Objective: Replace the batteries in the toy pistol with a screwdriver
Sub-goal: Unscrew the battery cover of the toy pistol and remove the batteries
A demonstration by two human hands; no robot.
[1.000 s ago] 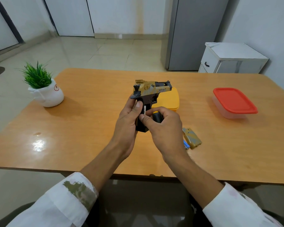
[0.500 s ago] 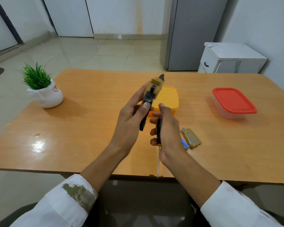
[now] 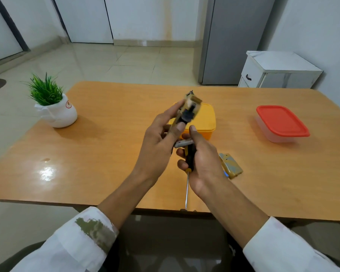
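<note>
Plastic seems to be making up the toy pistol (image 3: 188, 108), so I am judging it light, stiff and a little slick, best held around the handle, with the open battery slot staying reachable. The person's left hand (image 3: 157, 146) is gripping it that way, thumb and fingers wrapping the lower part, holding it above the middle of the table (image 3: 106, 154) with the muzzle pointing away; the pistol is showing blurred. The right hand (image 3: 204, 161) is clenching the black handle of the screwdriver (image 3: 189, 158), its thin shaft pointing back at the near edge, while thumb and forefinger are pinching what looks like a grey battery (image 3: 183, 143) just beside the pistol's base. Carrying both at once is looking awkward to me; the smooth cell could be slipping. The camouflage battery cover (image 3: 231, 165) is lying just right of that hand, touching a small blue thing (image 3: 226, 174) I cannot identify. A yellow box (image 3: 206, 122) is sitting just beyond the hands, a red-lidded container (image 3: 281, 122) far right, a potted plant (image 3: 53, 107) far left; none is blocking the work.
</note>
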